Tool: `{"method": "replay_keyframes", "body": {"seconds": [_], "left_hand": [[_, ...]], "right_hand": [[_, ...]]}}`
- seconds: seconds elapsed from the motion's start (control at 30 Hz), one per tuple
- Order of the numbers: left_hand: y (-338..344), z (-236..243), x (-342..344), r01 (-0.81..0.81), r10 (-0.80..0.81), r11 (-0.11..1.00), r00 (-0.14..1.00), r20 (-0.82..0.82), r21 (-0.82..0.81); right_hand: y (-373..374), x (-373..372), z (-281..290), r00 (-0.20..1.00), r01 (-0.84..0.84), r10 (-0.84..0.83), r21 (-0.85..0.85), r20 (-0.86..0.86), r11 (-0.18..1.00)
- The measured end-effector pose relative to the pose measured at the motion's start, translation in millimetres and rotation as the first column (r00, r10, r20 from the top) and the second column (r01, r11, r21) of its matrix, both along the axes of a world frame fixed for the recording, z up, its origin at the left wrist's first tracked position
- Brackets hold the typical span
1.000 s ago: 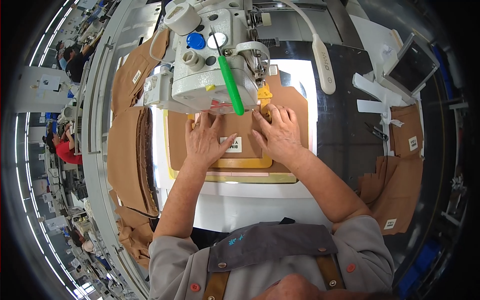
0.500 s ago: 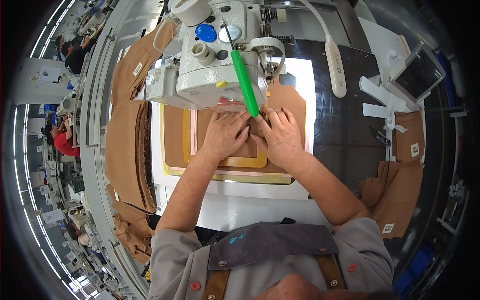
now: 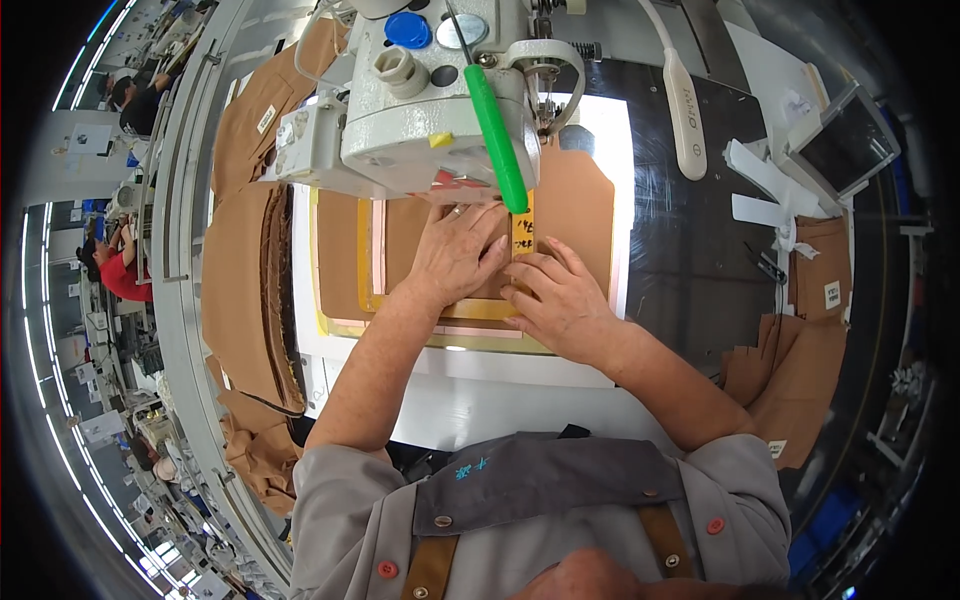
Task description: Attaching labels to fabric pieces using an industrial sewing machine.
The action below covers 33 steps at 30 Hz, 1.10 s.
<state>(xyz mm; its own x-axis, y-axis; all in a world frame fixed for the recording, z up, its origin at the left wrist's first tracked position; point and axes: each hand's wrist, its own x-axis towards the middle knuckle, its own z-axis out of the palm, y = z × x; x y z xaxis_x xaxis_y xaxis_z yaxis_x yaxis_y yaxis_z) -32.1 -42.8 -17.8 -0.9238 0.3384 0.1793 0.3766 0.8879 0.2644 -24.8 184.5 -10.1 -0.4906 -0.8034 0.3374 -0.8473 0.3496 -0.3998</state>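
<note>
two bare hands (image 3: 452, 255) (image 3: 562, 310), one white machine (image 3: 425, 135), one green-handled tool (image 3: 496, 140), one dark screen (image 3: 845, 140), one blue cap (image 3: 408, 30)

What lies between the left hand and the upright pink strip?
In the head view, only brown fabric shows between the left hand and the pink strip; nothing rests on it there.

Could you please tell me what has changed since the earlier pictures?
The left hand has moved right across the brown fabric, whose white label no longer shows; the right hand has drawn back toward the person. The fabric stack at left and green-handled tool stayed put.
</note>
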Motion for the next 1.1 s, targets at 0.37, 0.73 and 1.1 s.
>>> {"method": "replay_keyframes", "body": {"seconds": [0.37, 0.73, 1.1], "left_hand": [[-0.3, -4.6, 3.4, 0.015, -0.015, 1.0, 1.0, 0.024, 0.003], [-6.3, 3.4, 14.3, 0.051, -0.05, 0.997, 0.998, -0.033, 0.058], [4.3, 4.0, 21.3, 0.051, -0.051, 0.999, 0.999, -0.014, 0.014]], "right_hand": [[2.8, 2.7, 3.2, 0.999, -0.047, 0.048, 0.01, -0.023, 0.999], [-3.1, 1.5, 8.6, 0.995, -0.042, 0.048, 0.069, -0.09, 0.997], [-0.9, 3.1, 6.2, 0.996, -0.023, 0.023, -0.003, -0.088, 1.0]]}}
